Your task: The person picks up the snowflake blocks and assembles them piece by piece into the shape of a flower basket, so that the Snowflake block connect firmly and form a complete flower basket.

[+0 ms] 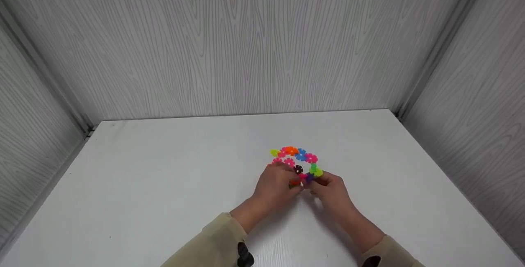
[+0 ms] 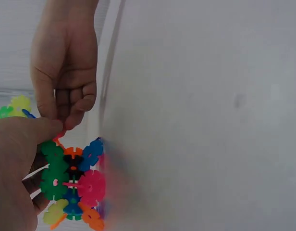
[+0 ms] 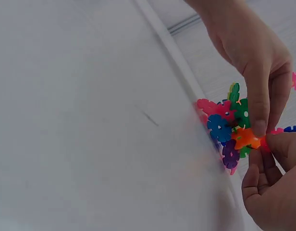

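Observation:
Many-coloured plastic snowflake building discs are slotted together into a structure with a loop of discs (image 1: 291, 151) and a denser cluster. My left hand (image 1: 275, 183) grips the cluster from the left; in the left wrist view a green disc (image 2: 55, 183) and a pink disc (image 2: 92, 187) show beside its fingers. In the right wrist view, the left thumb presses an orange disc (image 3: 241, 138). My right hand (image 1: 333, 193) pinches a red-pink disc (image 3: 264, 146) between thumb and fingers, right against the orange one. The fingertips of both hands meet there, partly hiding the joint.
The work happens over a white tabletop (image 1: 164, 176). A grey wood-grain panel (image 1: 229, 45) stands behind it, with side panels at left (image 1: 33, 115) and right (image 1: 475, 107). Beige sleeves (image 1: 213, 242) cover the forearms.

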`<state>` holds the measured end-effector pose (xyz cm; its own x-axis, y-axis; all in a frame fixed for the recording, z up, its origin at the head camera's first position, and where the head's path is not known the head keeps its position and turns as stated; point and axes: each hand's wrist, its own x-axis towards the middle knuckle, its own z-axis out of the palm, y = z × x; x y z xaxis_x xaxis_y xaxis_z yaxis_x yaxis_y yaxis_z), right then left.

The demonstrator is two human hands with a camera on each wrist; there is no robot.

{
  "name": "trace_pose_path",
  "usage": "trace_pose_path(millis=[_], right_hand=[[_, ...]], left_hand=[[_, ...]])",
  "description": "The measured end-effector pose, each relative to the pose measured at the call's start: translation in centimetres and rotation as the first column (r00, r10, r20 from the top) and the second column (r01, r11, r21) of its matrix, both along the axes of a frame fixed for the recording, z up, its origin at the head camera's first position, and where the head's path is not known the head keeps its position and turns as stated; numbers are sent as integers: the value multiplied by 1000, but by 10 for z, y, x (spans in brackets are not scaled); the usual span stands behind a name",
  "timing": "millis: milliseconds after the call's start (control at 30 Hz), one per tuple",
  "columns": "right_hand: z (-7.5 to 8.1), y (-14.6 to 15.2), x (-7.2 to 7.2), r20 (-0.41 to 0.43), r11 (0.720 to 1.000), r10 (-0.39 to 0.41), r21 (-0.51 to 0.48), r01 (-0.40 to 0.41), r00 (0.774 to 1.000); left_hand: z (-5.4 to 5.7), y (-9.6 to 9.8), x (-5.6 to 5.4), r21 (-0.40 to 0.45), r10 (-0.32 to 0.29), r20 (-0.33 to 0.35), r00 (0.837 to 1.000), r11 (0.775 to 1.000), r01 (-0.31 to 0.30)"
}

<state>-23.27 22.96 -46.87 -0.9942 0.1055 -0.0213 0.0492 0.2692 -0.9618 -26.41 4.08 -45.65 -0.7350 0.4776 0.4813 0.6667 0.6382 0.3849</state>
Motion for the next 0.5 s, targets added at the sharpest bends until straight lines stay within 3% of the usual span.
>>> trace_pose_path(millis=[267,500], right_hand=[[-2,-4,-2,-30,1000,-27,10,28,999],[2,-2,-2,-33,1000,-21,11,21,999]], left_hand=[[-10,3,-1,64,8,-37,999,998,-6],[-11,6,0,113,15,-5,1000,993,-14]])
